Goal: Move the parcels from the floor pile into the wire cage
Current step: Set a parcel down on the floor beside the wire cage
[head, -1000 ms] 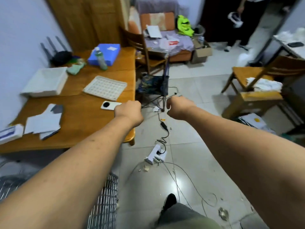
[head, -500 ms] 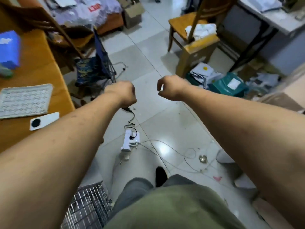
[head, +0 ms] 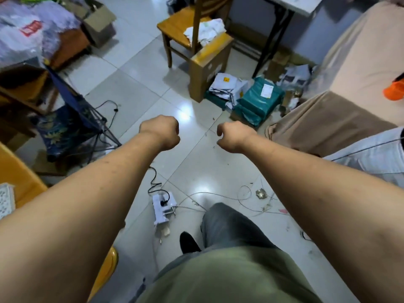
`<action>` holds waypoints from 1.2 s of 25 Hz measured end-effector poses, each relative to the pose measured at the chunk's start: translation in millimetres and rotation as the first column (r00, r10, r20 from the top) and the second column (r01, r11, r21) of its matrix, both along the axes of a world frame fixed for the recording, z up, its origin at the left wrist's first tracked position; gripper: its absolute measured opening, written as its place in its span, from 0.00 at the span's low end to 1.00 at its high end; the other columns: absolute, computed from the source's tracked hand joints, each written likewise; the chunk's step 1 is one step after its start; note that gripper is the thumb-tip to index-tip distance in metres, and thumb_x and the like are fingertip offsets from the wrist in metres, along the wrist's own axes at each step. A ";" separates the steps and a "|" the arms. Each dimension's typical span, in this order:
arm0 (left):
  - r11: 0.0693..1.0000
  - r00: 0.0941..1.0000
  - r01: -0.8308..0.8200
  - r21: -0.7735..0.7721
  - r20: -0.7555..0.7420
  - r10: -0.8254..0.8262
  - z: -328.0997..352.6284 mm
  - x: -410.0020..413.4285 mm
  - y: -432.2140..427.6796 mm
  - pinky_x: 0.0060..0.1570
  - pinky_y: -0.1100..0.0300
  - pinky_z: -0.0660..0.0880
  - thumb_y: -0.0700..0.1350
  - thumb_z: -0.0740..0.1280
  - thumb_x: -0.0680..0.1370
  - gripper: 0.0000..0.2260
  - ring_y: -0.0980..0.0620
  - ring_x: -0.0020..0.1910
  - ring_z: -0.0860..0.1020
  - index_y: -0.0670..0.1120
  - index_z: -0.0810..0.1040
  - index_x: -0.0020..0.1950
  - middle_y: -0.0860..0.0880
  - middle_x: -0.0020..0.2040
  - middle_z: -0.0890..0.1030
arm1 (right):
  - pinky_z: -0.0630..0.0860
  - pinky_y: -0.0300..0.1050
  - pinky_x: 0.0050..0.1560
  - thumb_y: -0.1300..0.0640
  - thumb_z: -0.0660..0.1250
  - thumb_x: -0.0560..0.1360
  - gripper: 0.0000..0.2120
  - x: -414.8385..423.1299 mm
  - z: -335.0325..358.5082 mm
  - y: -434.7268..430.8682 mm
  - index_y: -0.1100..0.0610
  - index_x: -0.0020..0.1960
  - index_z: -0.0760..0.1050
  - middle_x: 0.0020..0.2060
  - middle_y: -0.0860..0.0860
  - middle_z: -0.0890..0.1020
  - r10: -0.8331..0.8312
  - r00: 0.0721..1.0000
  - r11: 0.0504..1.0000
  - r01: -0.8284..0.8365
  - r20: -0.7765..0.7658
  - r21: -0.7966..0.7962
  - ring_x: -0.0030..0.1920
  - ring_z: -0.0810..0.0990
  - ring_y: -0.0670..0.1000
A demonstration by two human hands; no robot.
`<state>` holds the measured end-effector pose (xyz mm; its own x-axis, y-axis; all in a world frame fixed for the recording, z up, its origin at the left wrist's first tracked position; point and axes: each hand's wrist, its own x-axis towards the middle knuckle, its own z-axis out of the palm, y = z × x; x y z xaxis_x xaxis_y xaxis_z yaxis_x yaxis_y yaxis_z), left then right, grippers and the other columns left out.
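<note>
The parcel pile lies on the floor ahead to the right: green bagged parcels (head: 260,97) with a white label, white mailers (head: 226,85) beside them, and a tall cardboard box (head: 207,66) leaning against a chair. My left hand (head: 160,132) and my right hand (head: 235,136) are held out in front of me above the tiles, both curled into fists and holding nothing. They are well short of the pile. The wire cage is out of view.
A white power strip (head: 162,205) and loose cables lie on the floor by my foot. A folding stool (head: 65,127) stands at left, a wooden chair (head: 185,25) behind the pile, a beige-covered piece of furniture (head: 349,84) at right, and a table edge (head: 19,176) at lower left.
My view has swung right and down, from the table and wire cage toward the parcel pile. Both fists stay held out in front, empty.
</note>
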<state>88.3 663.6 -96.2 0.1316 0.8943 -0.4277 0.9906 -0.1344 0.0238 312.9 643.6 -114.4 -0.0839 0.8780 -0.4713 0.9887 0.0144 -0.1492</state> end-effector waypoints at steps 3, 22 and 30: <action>0.998 0.998 0.061 0.005 -0.006 -0.061 2.0 15.6 32.0 0.43 0.58 0.69 0.46 0.66 0.77 0.08 0.45 0.45 0.76 0.51 0.82 0.54 0.48 0.55 0.83 | 0.78 0.52 0.57 0.54 0.63 0.77 0.18 2.8 -1.1 16.6 0.51 0.66 0.74 0.62 0.55 0.78 -0.057 0.998 0.998 0.057 0.014 -0.037 0.60 0.77 0.58; 0.941 0.941 0.334 -0.052 0.082 -0.329 -45.3 205.1 351.4 0.58 0.51 0.76 0.50 0.65 0.81 0.20 0.44 0.65 0.76 0.52 0.73 0.73 0.47 0.68 0.76 | 0.77 0.52 0.61 0.52 0.65 0.74 0.22 148.4 -44.9 333.2 0.53 0.68 0.72 0.62 0.58 0.78 -0.473 0.878 0.875 0.457 -0.079 -0.161 0.60 0.78 0.59; 0.833 0.832 0.552 -0.046 0.092 -0.547 -78.7 262.5 526.6 0.58 0.46 0.76 0.52 0.65 0.79 0.26 0.41 0.66 0.75 0.51 0.66 0.78 0.44 0.69 0.73 | 0.68 0.47 0.69 0.51 0.70 0.76 0.38 212.0 -60.6 427.2 0.49 0.81 0.57 0.72 0.61 0.69 -0.716 0.647 0.696 0.691 -0.262 -0.196 0.71 0.71 0.62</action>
